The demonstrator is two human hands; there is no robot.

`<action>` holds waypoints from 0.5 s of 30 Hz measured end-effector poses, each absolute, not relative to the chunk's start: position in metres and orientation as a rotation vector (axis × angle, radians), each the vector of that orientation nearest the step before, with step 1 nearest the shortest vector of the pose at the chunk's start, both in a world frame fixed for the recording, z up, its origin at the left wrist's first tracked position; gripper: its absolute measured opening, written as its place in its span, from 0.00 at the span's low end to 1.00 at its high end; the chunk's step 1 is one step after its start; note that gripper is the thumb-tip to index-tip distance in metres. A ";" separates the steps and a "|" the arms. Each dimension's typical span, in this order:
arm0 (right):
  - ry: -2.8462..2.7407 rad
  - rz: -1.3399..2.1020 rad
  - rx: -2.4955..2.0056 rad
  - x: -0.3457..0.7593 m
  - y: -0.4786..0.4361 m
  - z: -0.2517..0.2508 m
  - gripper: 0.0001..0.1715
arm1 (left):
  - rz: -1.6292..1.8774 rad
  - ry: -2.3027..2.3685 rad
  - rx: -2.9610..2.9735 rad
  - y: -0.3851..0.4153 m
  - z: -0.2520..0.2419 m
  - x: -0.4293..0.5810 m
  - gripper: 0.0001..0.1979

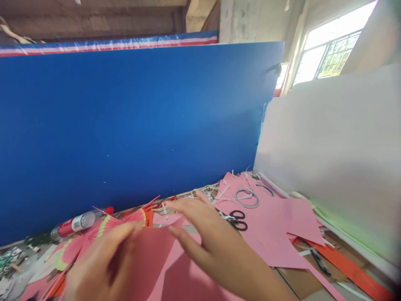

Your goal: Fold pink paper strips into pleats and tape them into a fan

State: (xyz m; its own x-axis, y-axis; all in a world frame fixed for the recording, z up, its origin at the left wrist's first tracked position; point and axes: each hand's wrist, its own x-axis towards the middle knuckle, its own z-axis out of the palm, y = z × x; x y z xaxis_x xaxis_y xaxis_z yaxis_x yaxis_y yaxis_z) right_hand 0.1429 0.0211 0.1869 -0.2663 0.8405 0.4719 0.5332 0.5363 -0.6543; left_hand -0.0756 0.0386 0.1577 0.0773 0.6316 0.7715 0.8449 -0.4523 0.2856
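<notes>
A sheet of pink paper (155, 255) bends upward at the lower middle. My left hand (103, 263), blurred by motion, curls its fingers together at the sheet's left edge and appears to grip it; its fingertips are not sharp. Over the sheet's right side reaches my right hand (209, 238), thumb and fingers apart, holding nothing visible. Black-handled scissors (238, 221) lie just beyond my right hand, on more pink paper (266, 234). Left of the sheet is a pink and yellow folded-paper piece (87, 238).
A blue panel (140, 125) stands behind the work surface, with a white panel (328, 159) at the right. A clear plastic bottle (77, 223) lies at left. Rolls of tape (247, 205), orange strips (354, 267), a dark cutter-like tool (320, 262) and paper scraps lie around.
</notes>
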 end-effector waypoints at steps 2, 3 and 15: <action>-2.018 0.559 -1.078 0.135 0.018 0.189 0.11 | -1.252 -1.314 -2.281 0.031 0.157 -0.053 0.07; -2.038 0.562 -1.084 0.133 0.018 0.191 0.10 | -1.283 -1.287 -2.299 0.029 0.157 -0.044 0.06; -1.818 0.580 -1.042 0.144 0.016 0.193 0.12 | -1.283 -1.421 -2.460 0.032 0.159 -0.038 0.08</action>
